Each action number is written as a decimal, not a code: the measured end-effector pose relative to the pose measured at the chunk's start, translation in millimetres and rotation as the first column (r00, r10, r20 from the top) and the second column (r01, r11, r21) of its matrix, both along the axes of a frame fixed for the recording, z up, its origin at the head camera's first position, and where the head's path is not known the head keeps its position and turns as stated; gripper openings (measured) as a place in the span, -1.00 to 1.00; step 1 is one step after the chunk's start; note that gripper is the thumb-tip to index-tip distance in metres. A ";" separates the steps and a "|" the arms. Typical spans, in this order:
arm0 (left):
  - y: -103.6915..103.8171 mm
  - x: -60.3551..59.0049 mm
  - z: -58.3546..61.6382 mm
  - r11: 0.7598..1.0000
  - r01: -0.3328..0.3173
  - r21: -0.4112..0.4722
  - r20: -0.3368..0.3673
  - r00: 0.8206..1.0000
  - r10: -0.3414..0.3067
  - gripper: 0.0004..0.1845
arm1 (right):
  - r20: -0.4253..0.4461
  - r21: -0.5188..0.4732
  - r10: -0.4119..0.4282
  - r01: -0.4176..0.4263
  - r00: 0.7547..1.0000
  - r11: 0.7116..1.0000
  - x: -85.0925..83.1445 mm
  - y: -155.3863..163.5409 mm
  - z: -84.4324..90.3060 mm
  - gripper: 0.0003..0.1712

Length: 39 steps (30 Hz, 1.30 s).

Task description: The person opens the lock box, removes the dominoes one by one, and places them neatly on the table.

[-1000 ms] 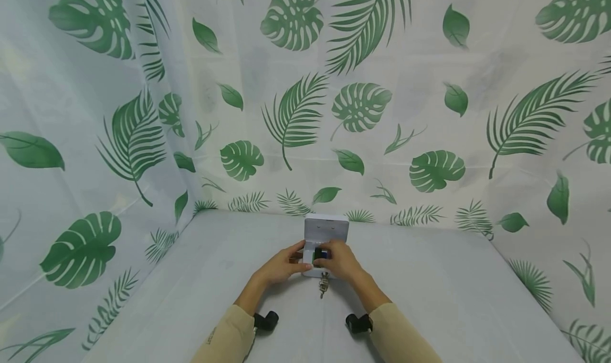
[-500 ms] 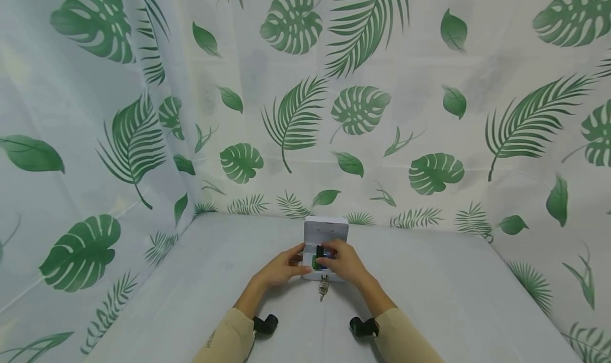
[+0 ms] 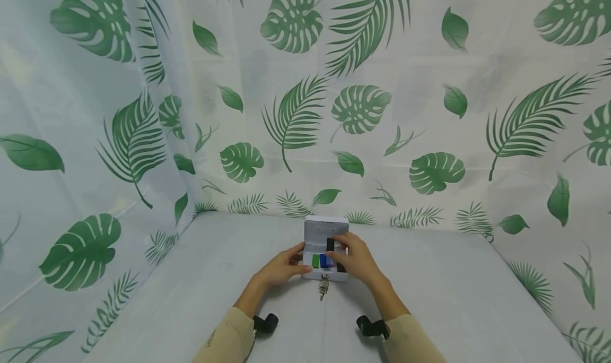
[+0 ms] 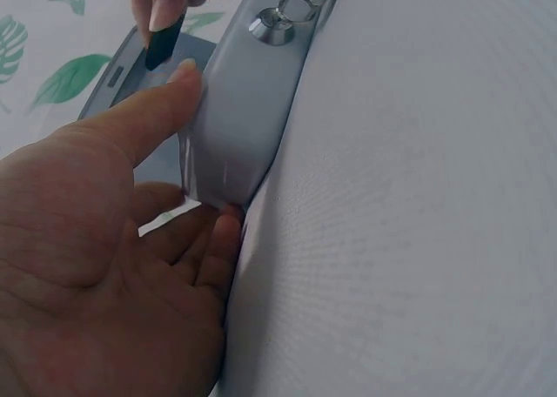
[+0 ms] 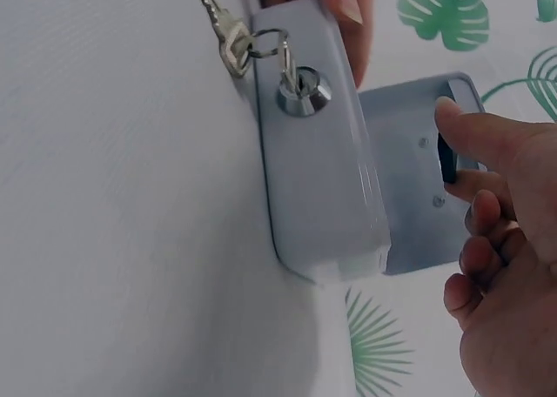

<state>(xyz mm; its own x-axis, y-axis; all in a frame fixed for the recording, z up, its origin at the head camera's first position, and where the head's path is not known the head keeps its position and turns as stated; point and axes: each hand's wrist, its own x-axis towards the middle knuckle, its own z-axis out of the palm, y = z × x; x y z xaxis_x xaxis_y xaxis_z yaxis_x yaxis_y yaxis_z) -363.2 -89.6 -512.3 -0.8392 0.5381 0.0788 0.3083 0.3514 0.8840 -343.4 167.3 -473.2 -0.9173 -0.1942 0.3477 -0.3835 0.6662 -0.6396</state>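
A small grey metal lock box stands on the table with its lid raised. A key hangs on a ring from the lock in its front wall; another sits in the lock. My left hand grips the box's left end, thumb on the front rim and fingers round the side. Above the box, my right hand pinches a thin black block between thumb and fingers. Inside lie a green block, a blue block and a dark piece, partly behind the right hand.
A white cloth covers the table. Behind and to the sides hangs a white curtain printed with green leaves, close behind the raised lid. Black wrist cameras sit at both sleeve cuffs.
My right hand has lifted the black block up from the box and shifted it to the right. The green and blue blocks have come into clearer view. My left hand stays on the box.
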 end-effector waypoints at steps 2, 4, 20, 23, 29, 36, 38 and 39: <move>0.3 -0.2 -0.3 1.000 -0.002 -0.006 0.003 1.000 0.002 -0.12 | -0.001 0.002 -0.006 0.006 1.000 1.000 3.0 3.1 0.6 -0.44; 0.4 -0.2 0.3 1.000 -0.006 -0.006 0.009 1.000 0.006 -0.11 | 0.003 0.008 -0.009 0.009 1.000 1.000 4.9 5.8 1.2 -0.43; 0.2 0.2 0.5 1.000 -0.007 0.008 0.002 1.000 0.007 -0.13 | 0.008 0.068 -0.033 0.033 0.999 0.997 6.3 24.3 1.2 -0.38; 1.0 0.4 0.0 1.000 -0.006 0.007 0.001 1.000 0.006 -0.12 | 0.001 0.074 -0.043 0.043 0.999 0.996 8.3 26.8 1.0 -0.37; 1.0 0.6 -0.2 1.000 0.000 0.012 0.002 1.000 0.000 -0.12 | 0.017 0.105 -0.073 0.071 0.997 0.992 9.9 33.8 0.4 -0.39; 1.2 1.2 0.5 1.000 -0.008 -0.004 0.006 1.000 0.008 -0.10 | 0.001 0.116 -0.072 0.071 0.997 0.991 10.0 39.6 0.0 -0.42; 1.2 1.1 0.3 1.000 -0.009 -0.001 0.008 1.000 0.009 -0.10 | -0.006 0.119 -0.074 0.074 0.997 0.990 9.3 41.1 -1.2 -0.43; 1.3 1.0 0.3 1.000 -0.007 0.002 0.009 1.000 0.007 -0.10 | -0.006 0.118 -0.076 0.076 0.997 0.990 8.7 41.9 -2.0 -0.43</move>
